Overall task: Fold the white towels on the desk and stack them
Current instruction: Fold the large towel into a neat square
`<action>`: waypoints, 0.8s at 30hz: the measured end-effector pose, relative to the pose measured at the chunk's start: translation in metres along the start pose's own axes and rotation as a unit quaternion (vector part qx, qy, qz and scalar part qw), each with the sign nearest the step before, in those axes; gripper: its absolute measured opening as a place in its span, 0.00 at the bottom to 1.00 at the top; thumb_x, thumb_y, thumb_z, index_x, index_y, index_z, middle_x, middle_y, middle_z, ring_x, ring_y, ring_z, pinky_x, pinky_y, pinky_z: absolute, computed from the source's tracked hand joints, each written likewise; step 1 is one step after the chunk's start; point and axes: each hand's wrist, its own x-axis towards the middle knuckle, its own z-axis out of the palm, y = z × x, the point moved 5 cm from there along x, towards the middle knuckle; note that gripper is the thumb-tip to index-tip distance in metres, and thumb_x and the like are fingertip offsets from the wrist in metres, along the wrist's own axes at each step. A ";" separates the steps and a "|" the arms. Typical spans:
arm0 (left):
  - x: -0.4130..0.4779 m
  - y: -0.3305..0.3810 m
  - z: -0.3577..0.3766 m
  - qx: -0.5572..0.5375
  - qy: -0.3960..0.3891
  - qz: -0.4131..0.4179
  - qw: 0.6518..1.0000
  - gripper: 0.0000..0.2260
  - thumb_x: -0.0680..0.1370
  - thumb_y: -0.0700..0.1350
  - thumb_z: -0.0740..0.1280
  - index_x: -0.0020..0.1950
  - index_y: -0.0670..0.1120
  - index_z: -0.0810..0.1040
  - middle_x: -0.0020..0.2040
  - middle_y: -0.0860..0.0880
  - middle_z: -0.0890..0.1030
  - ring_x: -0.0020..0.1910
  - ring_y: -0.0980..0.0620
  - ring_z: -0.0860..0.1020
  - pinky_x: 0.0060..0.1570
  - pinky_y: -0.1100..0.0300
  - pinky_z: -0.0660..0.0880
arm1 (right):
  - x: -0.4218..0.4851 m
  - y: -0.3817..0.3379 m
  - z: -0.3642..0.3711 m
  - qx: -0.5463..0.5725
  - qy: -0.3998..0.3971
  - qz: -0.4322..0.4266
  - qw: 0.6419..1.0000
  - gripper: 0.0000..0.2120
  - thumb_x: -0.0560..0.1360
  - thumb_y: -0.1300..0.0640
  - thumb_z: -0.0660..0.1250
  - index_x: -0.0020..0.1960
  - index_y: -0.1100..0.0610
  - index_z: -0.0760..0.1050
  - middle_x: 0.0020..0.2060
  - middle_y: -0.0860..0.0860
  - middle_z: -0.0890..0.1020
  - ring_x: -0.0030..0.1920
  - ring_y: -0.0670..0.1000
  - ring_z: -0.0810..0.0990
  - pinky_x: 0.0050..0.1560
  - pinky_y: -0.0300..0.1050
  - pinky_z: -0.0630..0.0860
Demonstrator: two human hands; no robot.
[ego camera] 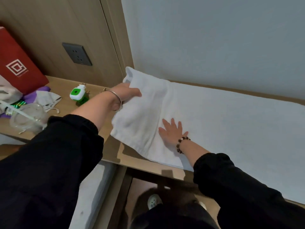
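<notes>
A long white towel (222, 119) lies spread along the wooden desk (148, 167), reaching off to the right. Its left end is lifted and turned over towards the right. My left hand (127, 95) grips that raised end near its far corner, fingers hidden under the cloth. My right hand (173, 129) lies flat on the towel with fingers spread, just right of the raised flap, pressing the cloth onto the desk.
Left of the towel stand a green and white plug-in device (77, 94), a grey cloth (47, 100), a clear glass pot (28, 118) and a red box (16, 63). A wall socket (76, 54) sits above. The wall runs close behind the desk.
</notes>
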 end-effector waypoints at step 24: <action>-0.049 -0.056 0.433 0.506 -0.034 0.098 0.856 0.42 0.73 0.71 0.51 0.76 0.51 0.35 0.75 0.46 0.31 0.73 0.42 0.30 0.62 0.29 0.34 | -0.091 0.297 -0.198 -0.046 0.227 0.119 0.965 0.20 0.79 0.60 0.53 0.69 0.52 0.68 0.66 0.53 0.69 0.65 0.55 0.67 0.62 0.49 0.65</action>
